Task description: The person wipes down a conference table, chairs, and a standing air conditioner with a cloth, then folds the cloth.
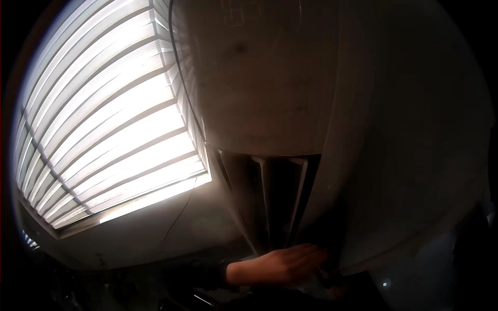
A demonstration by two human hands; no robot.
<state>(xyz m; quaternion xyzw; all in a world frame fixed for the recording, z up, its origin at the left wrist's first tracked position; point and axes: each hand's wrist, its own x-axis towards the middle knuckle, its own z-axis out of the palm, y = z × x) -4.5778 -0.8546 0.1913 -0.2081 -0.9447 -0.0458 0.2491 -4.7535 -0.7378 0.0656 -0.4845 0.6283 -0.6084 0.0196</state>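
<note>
My left hand reaches in from a dark sleeve at the bottom centre. Its back faces up, and the fingers lie pressed together, pointing right and bending over at the tips. Whatever is under those fingers is lost in shadow. Just below the fingertips, a faint reddish patch may be part of my right hand; its fingers cannot be made out. Narrow upright bars with dark gaps between them come down close behind my left hand.
A tall brownish panel stands above the bars. At the left, a bright window has slatted blinds, with a pale wall below it. A thin cord hangs under the sill. The right side is a large, very dark surface.
</note>
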